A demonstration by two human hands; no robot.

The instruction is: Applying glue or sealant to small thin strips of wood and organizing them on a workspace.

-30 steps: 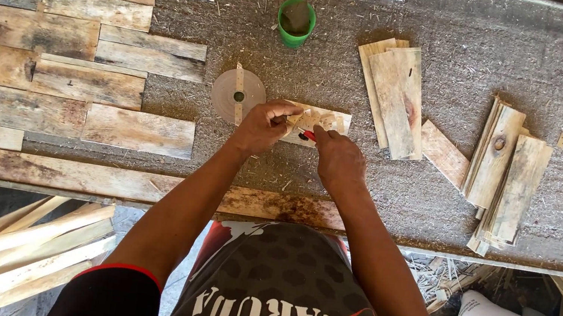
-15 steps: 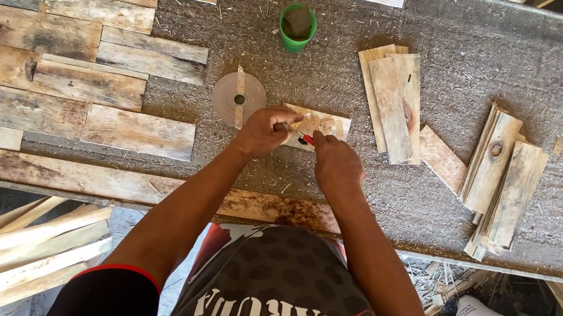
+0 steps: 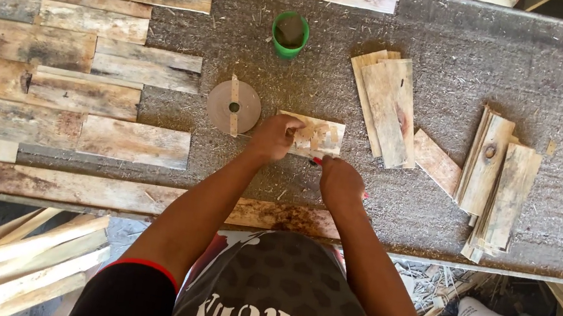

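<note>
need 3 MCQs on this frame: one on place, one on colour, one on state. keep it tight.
1. Where is the round disc relative to the small wood piece?
A. To its left
B. To its right
C. On top of it

2. What colour is the small cup?
A. Red
B. Green
C. Blue

3. What is the left hand doing?
A. Hanging off the bench
B. Resting on the cup
C. Pressing on the small wood piece

Answers: 1 A, the disc lies left of the piece, apart from it. 2 B, its rim is bright green. 3 C, the left hand's fingers lie on the piece, with the right hand just below it.
</note>
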